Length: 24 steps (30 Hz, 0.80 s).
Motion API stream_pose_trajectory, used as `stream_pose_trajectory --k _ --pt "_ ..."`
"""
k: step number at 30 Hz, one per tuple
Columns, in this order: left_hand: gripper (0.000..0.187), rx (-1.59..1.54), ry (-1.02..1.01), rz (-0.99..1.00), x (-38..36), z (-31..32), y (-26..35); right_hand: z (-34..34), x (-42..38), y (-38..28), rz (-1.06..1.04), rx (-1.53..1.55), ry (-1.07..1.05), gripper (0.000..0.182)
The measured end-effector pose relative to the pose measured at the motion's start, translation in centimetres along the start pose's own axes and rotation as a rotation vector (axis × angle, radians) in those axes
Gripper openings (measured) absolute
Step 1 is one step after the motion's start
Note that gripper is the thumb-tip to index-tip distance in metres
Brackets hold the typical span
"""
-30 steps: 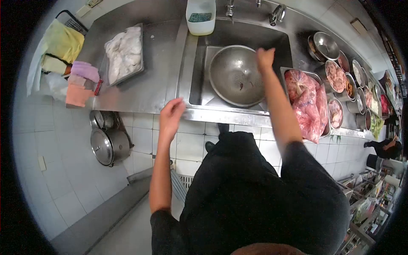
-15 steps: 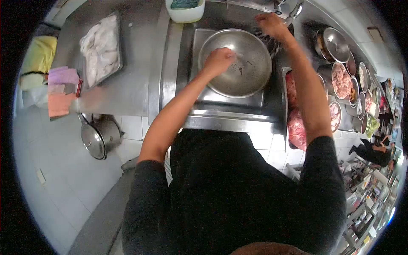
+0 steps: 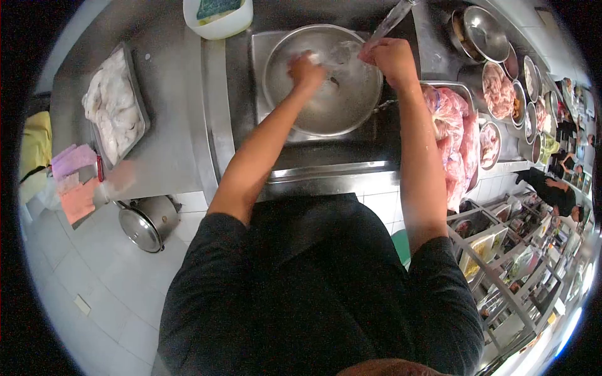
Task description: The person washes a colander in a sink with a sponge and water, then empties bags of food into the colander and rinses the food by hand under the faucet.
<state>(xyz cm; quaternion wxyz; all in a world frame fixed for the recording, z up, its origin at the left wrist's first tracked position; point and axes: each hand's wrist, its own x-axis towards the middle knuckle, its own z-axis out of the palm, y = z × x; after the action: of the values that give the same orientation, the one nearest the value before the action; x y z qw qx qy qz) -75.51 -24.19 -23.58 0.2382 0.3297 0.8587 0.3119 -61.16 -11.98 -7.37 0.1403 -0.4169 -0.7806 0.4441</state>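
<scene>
A round steel bowl (image 3: 273,100) sits in the sink (image 3: 285,156), wet inside, with a small dark piece at its bottom. My left hand (image 3: 307,70) is inside the bowl at its left; motion smears the fingers. At the bowl's upper right rim is my right hand (image 3: 392,59), its fingers bent and pressed together, so whatever they hold is hidden. A clear stream of water (image 3: 392,20) comes down from the tap to these fingers, and water splashes into the bowl beside them.
A tray of pale, whitish meat (image 3: 116,103) lies on the left counter. Bagged pink meat (image 3: 454,138) fills a tray close to my right forearm. Several steel bowls (image 3: 486,31) stand farther right. A white tub (image 3: 219,25) is at the upper left. Other people (image 3: 552,188) are in the background.
My right hand has come down and left from beside the tap to the bowl's rim. My left hand stays in the bowl, lower now and more blurred. The view has shifted.
</scene>
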Motion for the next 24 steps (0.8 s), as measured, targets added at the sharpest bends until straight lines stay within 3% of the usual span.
stream_pose_trajectory --k 1,3,5,8,10,13,17,19,22,24 --pt "0.072 0.109 0.111 -0.207 -1.7 -0.4 -2.0 0.5 -0.1 0.4 0.009 0.035 0.008 0.013" --pt "0.076 0.391 0.338 -0.314 -3.3 1.0 -8.0 1.4 -0.1 0.8 0.047 -0.002 0.036 0.012" --pt "0.072 -0.199 -0.008 -0.639 -4.6 -1.5 -9.5 1.9 -0.4 1.9 -0.125 -0.224 -0.038 0.012" --pt "0.061 -0.182 0.081 -0.516 -5.3 4.0 -17.6 5.5 -1.1 -0.6 -0.250 -0.354 0.032 0.013" --pt "0.053 -0.014 -0.051 -0.590 -6.1 -0.3 -13.2 7.9 -1.7 -6.4 -0.352 -0.364 0.069 0.014" --pt "0.049 -0.039 -0.090 -0.485 -6.8 -3.9 -9.6 10.6 0.9 -15.5 -0.538 -0.266 0.113 0.015" --pt "0.047 0.081 -0.039 -0.215 -8.0 -3.6 -12.3 15.5 10.2 -21.5 -0.940 -0.511 0.029 0.021" --pt "0.043 -0.067 0.011 -0.310 -9.5 -6.4 -9.7 21.0 17.0 -20.8 -1.004 -0.846 -0.218 0.029" --pt "0.037 -0.241 0.059 -0.335 -10.2 -6.7 -9.3 24.1 18.2 -19.4 -0.867 -0.827 -0.181 0.022" --pt "0.035 -0.355 0.061 -0.352 -10.3 -6.4 -9.7 24.8 18.8 -18.9 -0.925 -0.632 -0.020 0.022"
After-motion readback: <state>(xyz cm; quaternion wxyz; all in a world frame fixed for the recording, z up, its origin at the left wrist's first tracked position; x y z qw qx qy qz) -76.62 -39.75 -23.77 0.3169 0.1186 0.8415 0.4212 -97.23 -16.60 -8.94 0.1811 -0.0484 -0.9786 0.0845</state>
